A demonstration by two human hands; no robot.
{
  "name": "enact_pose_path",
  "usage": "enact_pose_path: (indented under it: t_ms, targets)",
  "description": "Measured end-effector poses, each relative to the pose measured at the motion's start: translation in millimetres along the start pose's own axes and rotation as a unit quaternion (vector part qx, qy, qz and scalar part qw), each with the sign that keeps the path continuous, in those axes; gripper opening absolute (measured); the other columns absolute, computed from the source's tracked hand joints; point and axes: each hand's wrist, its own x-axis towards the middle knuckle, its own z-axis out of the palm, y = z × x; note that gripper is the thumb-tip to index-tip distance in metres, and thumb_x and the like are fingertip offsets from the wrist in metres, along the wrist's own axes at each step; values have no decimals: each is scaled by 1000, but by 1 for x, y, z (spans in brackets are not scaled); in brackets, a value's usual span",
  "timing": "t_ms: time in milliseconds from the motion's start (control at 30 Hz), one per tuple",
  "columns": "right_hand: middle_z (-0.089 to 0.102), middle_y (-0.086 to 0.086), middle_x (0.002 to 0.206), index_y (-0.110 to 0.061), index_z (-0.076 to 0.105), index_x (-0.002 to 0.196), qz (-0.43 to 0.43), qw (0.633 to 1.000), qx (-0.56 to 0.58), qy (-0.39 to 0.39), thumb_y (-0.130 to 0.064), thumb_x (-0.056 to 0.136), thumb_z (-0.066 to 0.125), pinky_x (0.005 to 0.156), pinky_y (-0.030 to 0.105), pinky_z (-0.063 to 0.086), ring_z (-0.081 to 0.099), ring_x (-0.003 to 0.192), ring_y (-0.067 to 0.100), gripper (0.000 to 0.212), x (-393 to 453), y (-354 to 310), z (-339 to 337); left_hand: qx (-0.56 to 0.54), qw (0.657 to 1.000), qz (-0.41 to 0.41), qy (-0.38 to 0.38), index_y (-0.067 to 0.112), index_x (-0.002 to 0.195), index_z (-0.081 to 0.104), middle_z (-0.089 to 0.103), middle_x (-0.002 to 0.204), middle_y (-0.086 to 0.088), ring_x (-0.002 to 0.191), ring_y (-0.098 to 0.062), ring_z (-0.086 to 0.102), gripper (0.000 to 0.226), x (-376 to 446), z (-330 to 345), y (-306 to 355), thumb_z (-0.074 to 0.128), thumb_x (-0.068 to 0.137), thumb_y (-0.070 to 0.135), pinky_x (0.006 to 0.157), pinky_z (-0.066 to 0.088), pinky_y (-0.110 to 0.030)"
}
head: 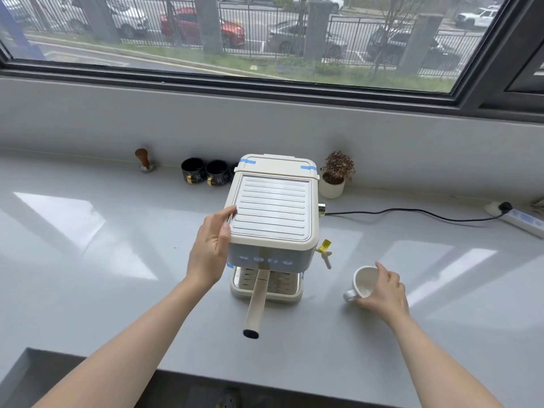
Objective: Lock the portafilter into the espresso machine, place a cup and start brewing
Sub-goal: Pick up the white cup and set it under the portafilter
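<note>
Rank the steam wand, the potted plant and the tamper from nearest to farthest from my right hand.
From the right hand:
1. Steam wand, on the machine's right side, just up-left.
2. Potted plant, behind the machine's right corner.
3. Tamper, far left by the wall.

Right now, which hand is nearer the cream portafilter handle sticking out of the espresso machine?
Left. The left hand rests on the machine's side above the handle; the right hand holds a white cup farther right.

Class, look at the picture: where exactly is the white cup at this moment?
In the head view, the white cup is on the counter to the right of the espresso machine, tilted and gripped by the right hand, below the steam wand.
</note>
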Motion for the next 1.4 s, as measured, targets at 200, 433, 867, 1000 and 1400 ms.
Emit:
enact_pose_path:
  t_ms: [200,433,867,1000,1400]
  targets:
    - [36,14,141,-22,21,148,-41,997,31,63,-48,56,79,104,41,33,37,124,37,112,-29,-26,-17,13,999,-35,-33,49,133,31,40,135,8,125,-10,37,49,1,-9,-4,26,85,56,102,33,-36]
    - [39,6,136,-24,20,148,-102,991,58,65,-54,54,78,102,36,35,39,120,29,115,-105,-59,-25,-52,990,-52,119,27,96,44,50,101,4,84,-5,51,10,-63,-2,2,39,87,27,67,45,-27]
    - [37,0,135,-26,12,149,-100,993,61,0,-59,51,71,100,29,36,38,117,22,119,-152,-106,69,-78,861,-339,-372,20,113,50,66,108,-5,77,-14,64,30,-126,30,-83,55,86,30,56,49,-23]
    - [36,0,134,-25,11,149,-105,992,64,-11,-66,51,66,99,29,36,37,117,22,120,-160,-123,87,-141,867,-310,-365,23,101,55,67,101,0,84,-13,66,26,-136,36,-79,56,83,41,57,47,-23]
    - [58,-20,111,-36,50,117,-172,959,218,-65,-54,37,86,83,21,50,54,107,-1,90,-136,-130,76,-118,908,-252,-314,16,95,62,64,93,-3,81,-12,65,20,-93,15,-99,46,94,29,57,43,-24]
